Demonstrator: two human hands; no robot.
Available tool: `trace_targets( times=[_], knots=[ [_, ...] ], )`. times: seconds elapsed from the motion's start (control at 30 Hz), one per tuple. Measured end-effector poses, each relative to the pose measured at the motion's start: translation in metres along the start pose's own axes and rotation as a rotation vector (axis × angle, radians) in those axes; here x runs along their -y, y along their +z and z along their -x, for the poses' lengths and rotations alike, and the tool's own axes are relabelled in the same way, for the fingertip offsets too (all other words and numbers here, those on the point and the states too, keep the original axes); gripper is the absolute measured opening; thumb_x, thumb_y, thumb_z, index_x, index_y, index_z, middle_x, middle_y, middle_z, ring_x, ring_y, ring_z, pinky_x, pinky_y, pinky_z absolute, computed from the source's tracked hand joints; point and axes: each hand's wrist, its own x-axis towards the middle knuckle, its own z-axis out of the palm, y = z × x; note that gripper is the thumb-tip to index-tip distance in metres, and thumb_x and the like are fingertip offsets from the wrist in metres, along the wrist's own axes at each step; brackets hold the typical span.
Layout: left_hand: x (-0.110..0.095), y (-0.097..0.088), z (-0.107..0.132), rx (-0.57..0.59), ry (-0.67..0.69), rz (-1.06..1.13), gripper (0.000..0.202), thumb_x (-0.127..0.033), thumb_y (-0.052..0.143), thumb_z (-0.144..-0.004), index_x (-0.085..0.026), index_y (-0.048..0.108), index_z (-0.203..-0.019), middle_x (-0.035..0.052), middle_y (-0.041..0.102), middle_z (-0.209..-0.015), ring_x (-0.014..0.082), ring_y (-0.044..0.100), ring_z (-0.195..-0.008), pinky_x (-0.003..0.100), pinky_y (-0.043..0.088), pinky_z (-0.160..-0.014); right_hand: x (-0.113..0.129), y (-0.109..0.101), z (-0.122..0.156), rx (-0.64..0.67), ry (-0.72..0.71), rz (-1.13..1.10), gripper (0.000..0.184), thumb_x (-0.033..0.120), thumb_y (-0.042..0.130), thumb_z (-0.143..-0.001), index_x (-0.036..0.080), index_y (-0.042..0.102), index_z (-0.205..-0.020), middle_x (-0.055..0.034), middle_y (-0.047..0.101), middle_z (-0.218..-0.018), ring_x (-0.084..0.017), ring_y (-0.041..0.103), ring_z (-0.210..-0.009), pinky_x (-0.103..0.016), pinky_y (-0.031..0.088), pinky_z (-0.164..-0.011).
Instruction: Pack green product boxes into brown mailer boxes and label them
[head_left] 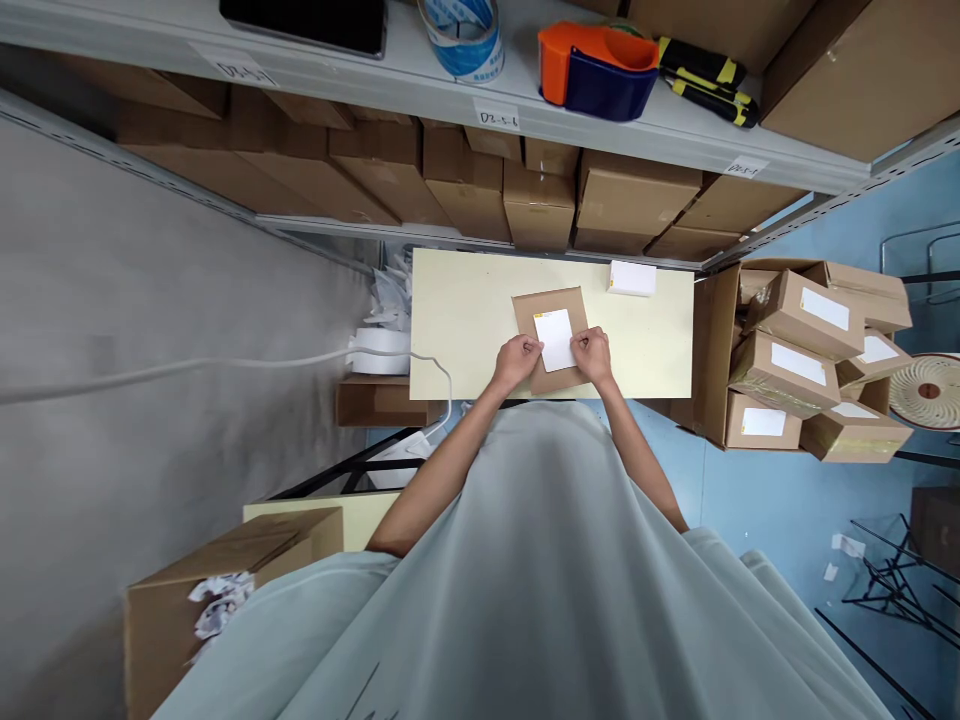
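A small brown cardboard box (546,305) lies on the pale yellow table (465,320), near its front edge. A white label (556,338) sits on top of the box. My left hand (516,358) pinches the label's left edge, its fingers curled. My right hand (595,354) pinches the label's right edge in the same way. Both hands rest on the box.
A small white pad (632,278) lies at the table's back right. An open carton (712,350) of labelled boxes stands to the right. On the shelf (420,85) above are a tape roll (463,35), an orange tape dispenser (600,70) and stacked boxes. A white cable (187,368) runs in from the left.
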Motion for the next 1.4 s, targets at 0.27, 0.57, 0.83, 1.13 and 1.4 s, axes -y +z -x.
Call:
trace_targets(
  times=[0.27,0.57,0.83,1.13,1.4],
  knots=[
    [-0.010,0.003,0.004,-0.039,0.011,-0.147,0.018,-0.034,0.066,-0.101,-0.025,0.072,-0.086,0.0082,0.083,-0.099,0.0272,0.075,-0.094,0.035,0.056,-0.088,0.009,0.003,0.002,-0.013,0.030,0.059,0.015,0.017,0.061,-0.094,0.023,0.072,-0.087,-0.0118,0.068,-0.111,-0.030,0.062,-0.116,-0.044,0.051,-0.115],
    [-0.016,0.004,0.004,-0.036,-0.026,-0.205,0.018,-0.033,0.065,-0.102,-0.025,0.076,-0.091,0.0106,0.084,-0.107,0.0308,0.076,-0.101,0.039,0.055,-0.090,0.014,0.008,0.001,-0.018,0.037,0.168,0.015,0.016,0.057,-0.095,0.021,0.069,-0.087,-0.0162,0.067,-0.112,-0.034,0.062,-0.115,-0.050,0.052,-0.114],
    [-0.018,0.003,-0.003,-0.018,-0.065,-0.244,0.016,-0.038,0.073,-0.095,-0.028,0.082,-0.086,0.0144,0.086,-0.110,0.0400,0.077,-0.110,0.046,0.057,-0.092,0.013,0.015,-0.003,-0.028,0.068,0.197,0.013,0.017,0.060,-0.094,0.020,0.072,-0.088,-0.0168,0.067,-0.115,-0.034,0.062,-0.118,-0.048,0.053,-0.114],
    [-0.014,0.004,-0.006,-0.056,-0.048,-0.293,0.030,-0.051,0.071,-0.099,-0.029,0.078,-0.080,0.0136,0.086,-0.103,0.0384,0.077,-0.102,0.046,0.057,-0.087,0.007,0.020,-0.010,-0.070,0.028,0.183,0.009,0.017,0.064,-0.087,0.022,0.070,-0.083,-0.0139,0.067,-0.106,-0.034,0.064,-0.114,-0.051,0.054,-0.115],
    [-0.011,-0.002,0.005,-0.038,0.029,-0.352,0.025,-0.045,0.063,-0.107,-0.024,0.077,-0.105,0.0170,0.082,-0.107,0.0380,0.075,-0.106,0.046,0.057,-0.093,0.012,0.008,-0.011,-0.023,0.059,0.150,0.007,0.017,0.065,-0.085,0.022,0.070,-0.083,-0.0128,0.069,-0.098,-0.034,0.068,-0.109,-0.052,0.056,-0.113]
  ],
)
